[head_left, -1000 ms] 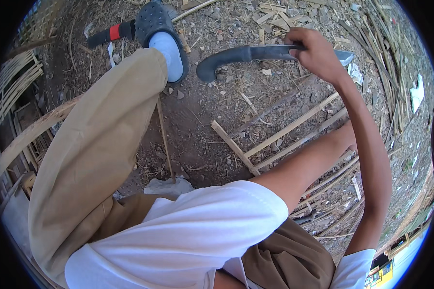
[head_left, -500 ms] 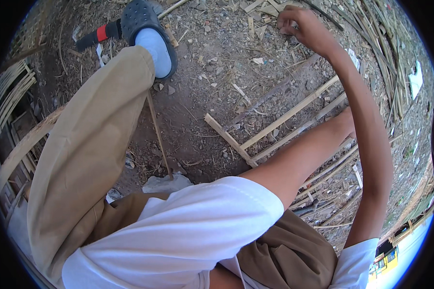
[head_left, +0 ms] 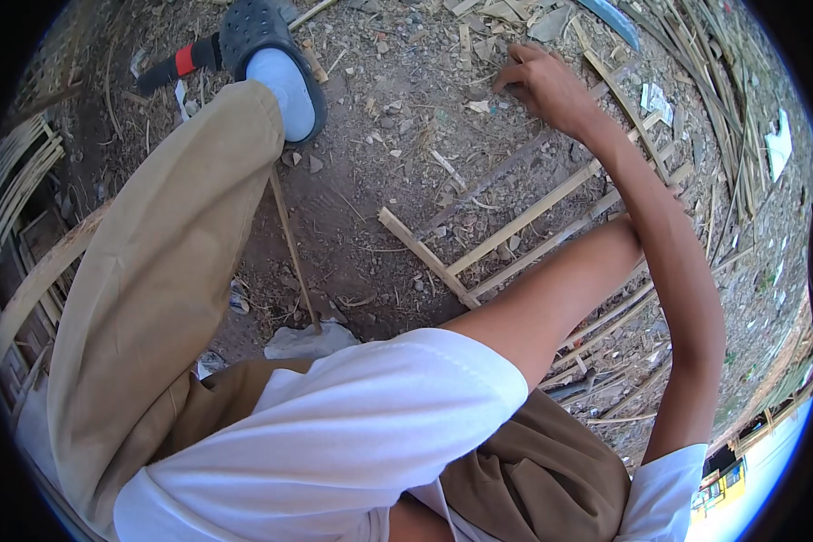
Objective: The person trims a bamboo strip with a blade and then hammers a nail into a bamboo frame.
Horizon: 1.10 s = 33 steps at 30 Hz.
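The slatted frame (head_left: 523, 218) lies on the ground (head_left: 352, 172), right of the shoe (head_left: 258, 36), before the blade (head_left: 612, 20).

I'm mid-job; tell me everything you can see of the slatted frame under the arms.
The slatted frame is pale and looks like wood or bamboo. A short crosspiece forms its left end; two long, narrow, roughly parallel strips run from it toward the upper right, above littered ground. Another thin strip crosses them. The left forearm and right forearm hide parts, so I can't tell its full extent, what touches it there, or whether it lies flat.
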Each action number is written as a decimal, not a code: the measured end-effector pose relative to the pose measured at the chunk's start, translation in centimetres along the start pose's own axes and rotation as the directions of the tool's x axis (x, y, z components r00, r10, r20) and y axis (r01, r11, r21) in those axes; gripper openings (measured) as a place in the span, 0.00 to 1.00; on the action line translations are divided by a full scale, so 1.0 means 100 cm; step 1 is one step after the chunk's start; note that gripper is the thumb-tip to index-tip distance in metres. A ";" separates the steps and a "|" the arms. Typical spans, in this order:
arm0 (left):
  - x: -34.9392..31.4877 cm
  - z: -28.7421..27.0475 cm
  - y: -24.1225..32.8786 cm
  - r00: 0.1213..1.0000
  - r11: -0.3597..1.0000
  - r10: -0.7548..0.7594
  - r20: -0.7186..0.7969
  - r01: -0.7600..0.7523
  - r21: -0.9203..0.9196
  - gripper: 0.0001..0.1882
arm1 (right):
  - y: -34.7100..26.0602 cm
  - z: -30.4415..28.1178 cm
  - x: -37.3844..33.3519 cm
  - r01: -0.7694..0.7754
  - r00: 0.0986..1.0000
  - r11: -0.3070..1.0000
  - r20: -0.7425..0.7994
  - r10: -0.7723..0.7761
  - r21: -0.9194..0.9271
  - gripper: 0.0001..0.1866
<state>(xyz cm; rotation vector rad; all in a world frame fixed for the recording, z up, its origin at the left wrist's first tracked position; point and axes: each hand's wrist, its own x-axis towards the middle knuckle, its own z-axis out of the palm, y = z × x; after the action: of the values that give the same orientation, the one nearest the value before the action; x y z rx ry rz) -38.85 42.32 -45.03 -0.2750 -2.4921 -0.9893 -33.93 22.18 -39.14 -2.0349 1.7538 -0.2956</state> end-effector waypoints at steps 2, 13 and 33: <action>-0.001 -0.003 -0.006 1.000 0.999 0.004 -0.010 -0.004 0.033 0.20 | -0.018 -0.002 0.006 -0.003 0.998 1.000 0.056 0.004 -0.013 0.08; -0.005 -0.015 0.009 0.999 0.997 -0.033 0.027 0.031 0.064 0.16 | -0.025 0.011 0.008 0.184 0.983 0.889 0.094 -0.159 -0.420 0.04; 0.008 -0.011 0.005 0.981 0.997 -0.070 0.182 0.063 0.044 0.21 | -0.024 -0.024 -0.019 -0.277 0.952 0.611 0.129 0.276 0.741 0.09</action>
<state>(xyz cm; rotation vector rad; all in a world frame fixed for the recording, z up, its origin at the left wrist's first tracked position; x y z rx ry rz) -38.99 41.88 -43.65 -0.2842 -2.6996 -0.9807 -33.17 23.85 -35.74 -1.1340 1.5314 -0.7764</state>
